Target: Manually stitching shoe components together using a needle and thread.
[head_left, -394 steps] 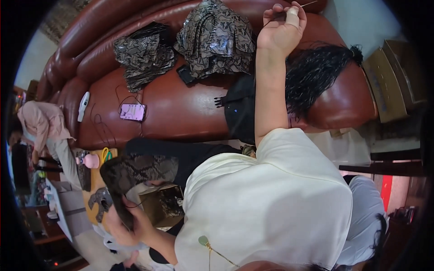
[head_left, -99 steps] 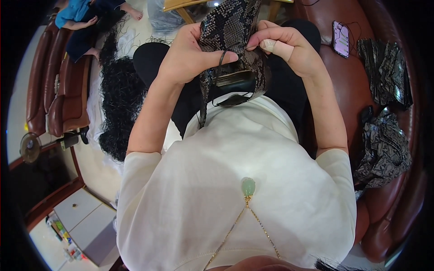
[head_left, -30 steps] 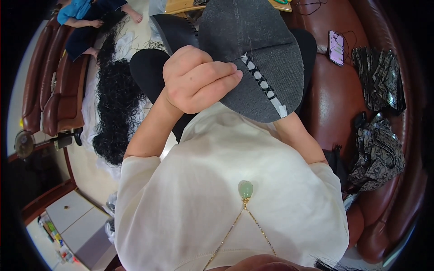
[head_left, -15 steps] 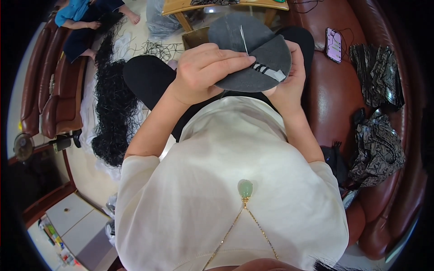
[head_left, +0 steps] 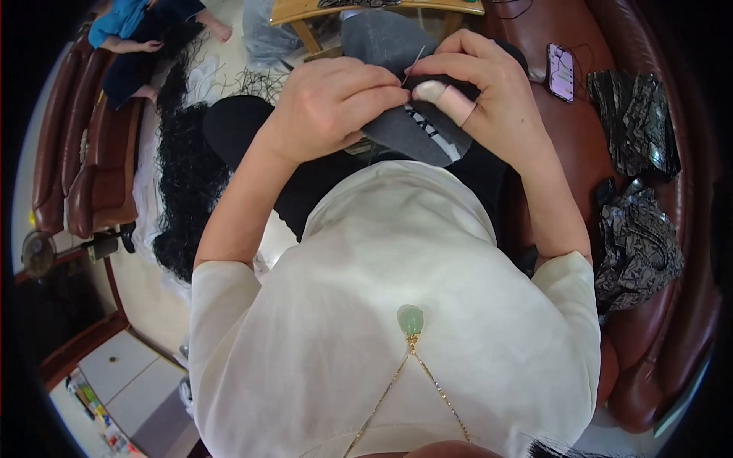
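My left hand [head_left: 336,107] is closed on the edge of a dark grey flat piece with rounded lobes [head_left: 385,137], held over my lap. Black stitches cross a white strip [head_left: 437,139] on its near lobe. A thin needle [head_left: 418,58] slants up between my two hands' fingertips. My right hand [head_left: 496,99] pinches at the needle, its fingers bent over the piece. A pale covering [head_left: 456,105] wraps its thumb. Where the needle meets the piece is hidden by my fingers.
A phone [head_left: 560,72] and dark patterned pieces [head_left: 637,248] lie on the brown leather sofa [head_left: 565,153] at right. A heap of black strands [head_left: 187,191] lies at left. A wooden table [head_left: 374,11] stands ahead; another person in blue [head_left: 122,27] sits far left.
My right hand has come from beneath the piece's right edge to above it, at the needle. The needle now leans right, and the piece has shifted and tilted slightly.
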`<state>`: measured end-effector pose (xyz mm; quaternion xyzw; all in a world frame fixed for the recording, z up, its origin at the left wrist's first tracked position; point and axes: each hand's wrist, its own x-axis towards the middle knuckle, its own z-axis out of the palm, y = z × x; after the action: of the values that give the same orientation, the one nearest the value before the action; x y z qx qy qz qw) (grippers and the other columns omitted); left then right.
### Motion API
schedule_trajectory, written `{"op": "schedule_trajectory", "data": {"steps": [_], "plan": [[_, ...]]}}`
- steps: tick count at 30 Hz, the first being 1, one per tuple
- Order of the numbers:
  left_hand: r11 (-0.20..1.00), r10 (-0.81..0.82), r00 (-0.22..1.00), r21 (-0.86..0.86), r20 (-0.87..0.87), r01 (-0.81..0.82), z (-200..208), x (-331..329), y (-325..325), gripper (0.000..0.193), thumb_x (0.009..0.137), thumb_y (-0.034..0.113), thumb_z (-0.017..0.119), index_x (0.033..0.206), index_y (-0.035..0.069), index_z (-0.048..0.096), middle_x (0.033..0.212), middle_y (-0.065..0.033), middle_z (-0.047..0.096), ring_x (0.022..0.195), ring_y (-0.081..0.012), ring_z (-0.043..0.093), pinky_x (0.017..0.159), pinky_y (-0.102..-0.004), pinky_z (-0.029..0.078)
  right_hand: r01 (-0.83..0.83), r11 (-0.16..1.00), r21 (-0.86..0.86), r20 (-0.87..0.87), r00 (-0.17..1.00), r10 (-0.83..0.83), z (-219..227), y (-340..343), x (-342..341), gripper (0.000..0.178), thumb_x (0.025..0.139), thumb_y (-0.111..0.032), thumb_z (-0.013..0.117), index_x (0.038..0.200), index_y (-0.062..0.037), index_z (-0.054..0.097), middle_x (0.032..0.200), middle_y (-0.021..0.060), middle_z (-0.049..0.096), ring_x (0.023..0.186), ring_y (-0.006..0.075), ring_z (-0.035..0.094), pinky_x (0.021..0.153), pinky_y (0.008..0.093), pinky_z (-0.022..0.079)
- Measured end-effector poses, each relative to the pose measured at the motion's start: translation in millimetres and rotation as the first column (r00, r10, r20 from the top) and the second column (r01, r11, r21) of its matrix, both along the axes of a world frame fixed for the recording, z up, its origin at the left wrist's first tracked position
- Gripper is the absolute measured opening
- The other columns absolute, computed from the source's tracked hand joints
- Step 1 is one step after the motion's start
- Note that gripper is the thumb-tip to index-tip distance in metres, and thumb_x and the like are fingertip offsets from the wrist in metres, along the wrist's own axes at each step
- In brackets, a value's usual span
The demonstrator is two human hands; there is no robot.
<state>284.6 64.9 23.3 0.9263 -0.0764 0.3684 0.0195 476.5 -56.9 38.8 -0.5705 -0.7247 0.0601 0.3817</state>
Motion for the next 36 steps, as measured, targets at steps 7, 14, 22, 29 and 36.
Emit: {"op": "schedule_trajectory", "data": {"steps": [7, 14, 22, 29, 36], "plan": [[1.000, 0.018, 0.997, -0.016, -0.070, -0.019, 11.1, -5.7, 4.9, 0.027, 0.063, 0.005, 0.073, 0.089, 0.005, 0.067, 0.088, -0.0028, 0.068, 0.066, -0.0192, 0.057, 0.061, -0.0284, 0.048, -0.229, 0.963, -0.140, -0.299, 0.937, 0.179, -9.8, 27.6, 3.3, 0.007, 0.081, -0.001, 0.064, 0.086, -0.0027, 0.069, 0.085, 0.0004, 0.056, 0.071, 0.0118, 0.049, 0.064, 0.0228, 0.039], [0.983, 0.080, 0.970, -0.145, -0.229, -0.115, 19.3, -8.8, 4.5, 0.034, 0.058, -0.002, 0.073, 0.090, 0.005, 0.066, 0.084, -0.0033, 0.067, 0.067, -0.0190, 0.058, 0.062, -0.0257, 0.048, -0.246, 0.947, -0.205, -0.383, 0.911, 0.153, -14.1, 38.7, -17.5, 0.009, 0.087, -0.002, 0.058, 0.092, -0.0024, 0.066, 0.091, -0.0001, 0.058, 0.069, 0.0091, 0.048, 0.063, 0.0202, 0.038], [0.815, -0.078, 0.981, -0.577, -0.179, -0.040, 12.3, -8.1, 26.3, 0.032, 0.061, -0.009, 0.071, 0.091, 0.002, 0.066, 0.083, -0.0025, 0.066, 0.065, -0.0141, 0.056, 0.063, -0.0222, 0.048, -0.292, 0.956, -0.027, -0.930, 0.359, 0.083, -39.6, 53.8, -30.4, 0.012, 0.095, -0.010, 0.050, 0.107, -0.0087, 0.055, 0.085, 0.0016, 0.056, 0.075, 0.0104, 0.055, 0.069, 0.0214, 0.044], [0.450, -0.169, 0.963, -0.885, -0.212, -0.116, 7.7, -21.7, 29.7, 0.028, 0.070, -0.007, 0.074, 0.096, 0.000, 0.064, 0.090, -0.0055, 0.069, 0.073, -0.0130, 0.062, 0.070, -0.0227, 0.051, -0.415, 0.866, 0.280, -0.930, -0.340, 0.138, -53.4, 68.7, 13.8, 0.020, 0.092, -0.011, 0.060, 0.110, -0.0036, 0.054, 0.110, 0.0081, 0.062, 0.090, 0.0209, 0.059, 0.092, 0.0331, 0.047], [-0.047, -0.136, 0.977, -0.984, -0.165, -0.173, 5.8, -26.9, 30.9, 0.035, 0.071, -0.006, 0.075, 0.104, -0.002, 0.062, 0.098, -0.0107, 0.070, 0.082, -0.0170, 0.067, 0.077, -0.0255, 0.055, 0.025, 0.992, -0.121, -0.895, 0.429, -0.120, -54.8, 53.4, 171.4, 0.018, 0.097, -0.009, 0.048, 0.111, -0.0016, 0.057, 0.107, 0.0075, 0.062, 0.059, 0.0017, 0.034, 0.050, 0.0136, 0.027]]}}
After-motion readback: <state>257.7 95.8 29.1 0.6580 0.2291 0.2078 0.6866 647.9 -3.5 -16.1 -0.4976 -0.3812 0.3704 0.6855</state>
